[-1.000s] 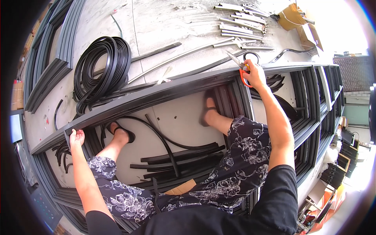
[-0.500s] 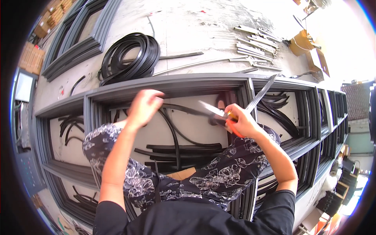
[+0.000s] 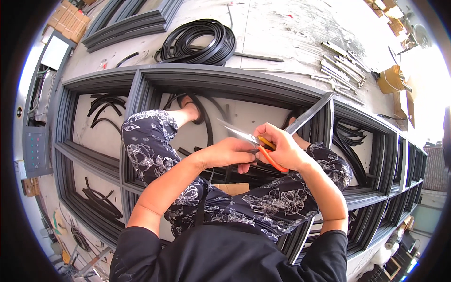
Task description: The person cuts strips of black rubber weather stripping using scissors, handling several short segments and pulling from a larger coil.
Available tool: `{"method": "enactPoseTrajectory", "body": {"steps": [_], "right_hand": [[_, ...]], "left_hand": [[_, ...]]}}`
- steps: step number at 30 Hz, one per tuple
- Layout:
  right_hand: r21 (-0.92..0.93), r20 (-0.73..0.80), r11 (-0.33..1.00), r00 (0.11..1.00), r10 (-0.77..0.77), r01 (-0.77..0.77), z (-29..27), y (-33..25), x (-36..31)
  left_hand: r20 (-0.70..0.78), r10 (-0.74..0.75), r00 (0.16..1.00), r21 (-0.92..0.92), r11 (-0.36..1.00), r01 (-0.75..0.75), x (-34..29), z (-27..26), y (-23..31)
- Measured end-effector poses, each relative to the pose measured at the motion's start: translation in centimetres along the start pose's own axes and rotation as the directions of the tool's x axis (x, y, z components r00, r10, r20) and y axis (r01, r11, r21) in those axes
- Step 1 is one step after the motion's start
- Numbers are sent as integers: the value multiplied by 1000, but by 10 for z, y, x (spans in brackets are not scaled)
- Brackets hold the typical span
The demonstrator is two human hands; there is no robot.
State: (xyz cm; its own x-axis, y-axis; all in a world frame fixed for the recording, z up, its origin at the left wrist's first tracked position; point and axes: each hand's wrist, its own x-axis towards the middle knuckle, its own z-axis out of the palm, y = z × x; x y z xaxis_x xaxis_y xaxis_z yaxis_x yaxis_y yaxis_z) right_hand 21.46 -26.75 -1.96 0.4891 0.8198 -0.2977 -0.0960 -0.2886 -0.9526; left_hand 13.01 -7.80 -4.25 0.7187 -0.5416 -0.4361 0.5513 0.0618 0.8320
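My right hand (image 3: 287, 149) is closed around scissors (image 3: 264, 153) with orange and yellow handles, whose bright blades point up and to the left. A long black rubber strip (image 3: 307, 115) runs from the upper right, over the frame's crossbar, down behind that hand. My left hand (image 3: 230, 152) is right beside it, under the blades, its fingertips pinched on what looks like the strip's end; the grip is partly hidden. Both hands are above my lap, over the large dark grey window frame (image 3: 225, 75).
A coil of black rubber strip (image 3: 221, 44) lies beyond the frame, with several pale metal bars (image 3: 339, 68) further right. Loose black strips (image 3: 348, 150) lie inside the frame's openings. Another grey frame (image 3: 134, 28) is at the far left. My feet are inside the middle opening.
My left hand has moved right, from over the middle opening to beside my right hand, and its fingers have closed. The right hand keeps the scissors. The whole view has shifted.
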Motion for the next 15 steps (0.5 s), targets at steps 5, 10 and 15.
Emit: {"method": "enactPoseTrajectory", "body": {"steps": [5, 10, 15], "right_hand": [[-422, -219, 889, 931, -293, 181, 13, 1, 7], [-3, -300, 979, 934, 192, -203, 22, 15, -57], [369, 10, 863, 929, 369, -346, 63, 63, -101]], "left_hand": [[-213, 26, 977, -106, 993, -50, -13, -2, -25], [-357, 70, 931, -154, 979, -132, -29, -23, -38], [-354, 54, 934, -179, 976, -124, -31, -20, -35]]}}
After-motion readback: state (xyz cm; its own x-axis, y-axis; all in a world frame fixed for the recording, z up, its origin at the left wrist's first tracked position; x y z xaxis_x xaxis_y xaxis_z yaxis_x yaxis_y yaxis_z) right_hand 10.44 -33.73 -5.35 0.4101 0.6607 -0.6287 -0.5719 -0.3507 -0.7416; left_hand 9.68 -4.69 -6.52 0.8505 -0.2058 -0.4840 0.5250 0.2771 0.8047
